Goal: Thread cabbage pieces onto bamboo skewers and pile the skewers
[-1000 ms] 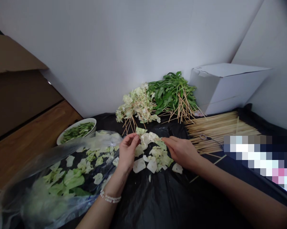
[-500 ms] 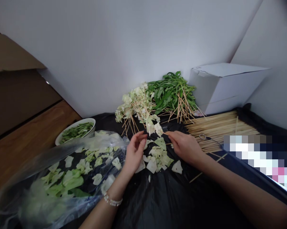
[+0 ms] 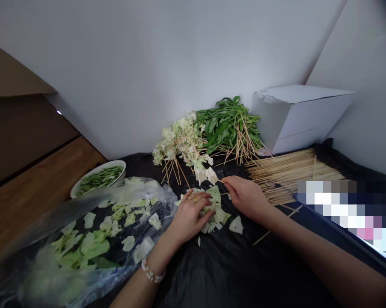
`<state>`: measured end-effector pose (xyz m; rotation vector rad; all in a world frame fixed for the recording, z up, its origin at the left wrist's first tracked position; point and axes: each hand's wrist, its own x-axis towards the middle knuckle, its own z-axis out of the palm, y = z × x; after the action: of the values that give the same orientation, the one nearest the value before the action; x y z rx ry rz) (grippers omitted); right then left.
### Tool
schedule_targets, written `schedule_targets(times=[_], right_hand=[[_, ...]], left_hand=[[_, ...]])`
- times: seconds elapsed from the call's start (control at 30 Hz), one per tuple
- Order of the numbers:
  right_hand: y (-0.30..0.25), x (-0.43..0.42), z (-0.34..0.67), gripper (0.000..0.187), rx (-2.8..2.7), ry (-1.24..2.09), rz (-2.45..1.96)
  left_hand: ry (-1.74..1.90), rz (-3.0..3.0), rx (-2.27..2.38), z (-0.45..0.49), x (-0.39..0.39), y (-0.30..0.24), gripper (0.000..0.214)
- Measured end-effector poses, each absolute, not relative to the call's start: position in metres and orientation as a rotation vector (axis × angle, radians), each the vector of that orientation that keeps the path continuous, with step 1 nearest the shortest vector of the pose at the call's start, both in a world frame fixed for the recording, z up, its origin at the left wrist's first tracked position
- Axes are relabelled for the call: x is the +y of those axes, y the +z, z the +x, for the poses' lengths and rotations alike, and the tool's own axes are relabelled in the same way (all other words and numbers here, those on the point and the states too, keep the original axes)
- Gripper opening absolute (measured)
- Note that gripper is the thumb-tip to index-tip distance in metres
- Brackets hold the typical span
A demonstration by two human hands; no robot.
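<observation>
At the far left a white bowl of cut green stems (image 3: 98, 179) sits beside the clear plastic bag (image 3: 84, 231) spread open with cabbage pieces inside, both where they were a moment ago. Your left hand (image 3: 189, 214) has dropped from the air, where it hovered with loose fingers, and now lies palm down with fingers spread on the small heap of loose cabbage pieces (image 3: 217, 209) on the black plastic sheet (image 3: 231, 269) covering the desk. Just right of it, your right hand (image 3: 246, 197) pinches the end of a bamboo skewer between thumb and forefinger; the threaded cabbage (image 3: 206, 173) on its tip rests near the finished cabbage skewers (image 3: 180, 143), much as half a second earlier. Behind lie the leafy green skewers (image 3: 231, 126), then the bundle of bare skewers (image 3: 292, 171) and the white cardboard box (image 3: 302, 113) at the right.
</observation>
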<state>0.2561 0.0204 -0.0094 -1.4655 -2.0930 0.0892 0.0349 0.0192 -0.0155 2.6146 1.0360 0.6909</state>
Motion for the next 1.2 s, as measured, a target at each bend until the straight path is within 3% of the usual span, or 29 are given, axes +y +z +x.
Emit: schedule_targets(times=[0.2, 0.37, 0.53, 0.73, 0.97, 1.2], right_hand=[[-0.012, 0.021, 0.254, 0.025, -2.116, 0.191, -1.468], [-0.013, 0.022, 0.256, 0.026, -2.082, 0.178, -1.433], [-0.012, 0.021, 0.256, 0.026, -2.068, 0.178, -1.443], [-0.010, 0.021, 0.256, 0.026, -2.062, 0.167, -1.437], [-0.011, 0.022, 0.258, 0.026, -2.068, 0.147, -1.423], [-0.012, 0.021, 0.256, 0.026, -2.095, 0.098, -1.441]], left_hand=[[1.078, 2.317, 1.178, 0.034, 0.021, -0.013, 0.013], [1.160, 1.889, 1.360, 0.032, 0.021, -0.011, 0.021], [1.208, 1.760, 1.246, 0.032, 0.025, -0.016, 0.017], [1.115, 1.583, 0.924, 0.034, 0.022, -0.011, 0.034], [0.983, 2.329, 1.416, 0.022, 0.032, -0.014, 0.018], [0.612, 2.564, 1.508, 0.025, 0.031, -0.032, 0.029]])
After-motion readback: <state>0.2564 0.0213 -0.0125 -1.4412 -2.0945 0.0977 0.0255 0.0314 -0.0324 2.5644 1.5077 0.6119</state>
